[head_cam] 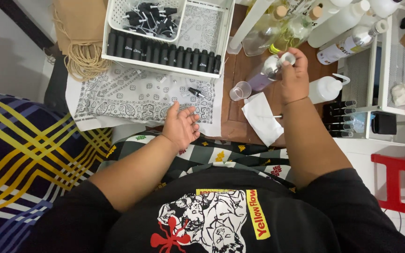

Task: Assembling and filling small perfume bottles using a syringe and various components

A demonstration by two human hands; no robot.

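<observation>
At the upper left of the frame I see a white tray (167, 68) with a row of small black bottles (164, 53). My left hand (182, 125) hovers at the centre with fingers released, holding nothing, near a small black dropper (195, 92) on the patterned cloth (132, 96). Right of centre, my right hand (293, 75) has fingers clenched around a clear bottle (266, 73) above a small plastic cup (240, 90).

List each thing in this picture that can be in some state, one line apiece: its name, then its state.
right hand: gripping the clear bottle
clear bottle: tilted, purplish liquid inside
left hand: open, holding nothing
plastic cup: upright, looks empty
small black vial: lying alone on the patterned cloth
white basket: black vials standing in a row
</observation>
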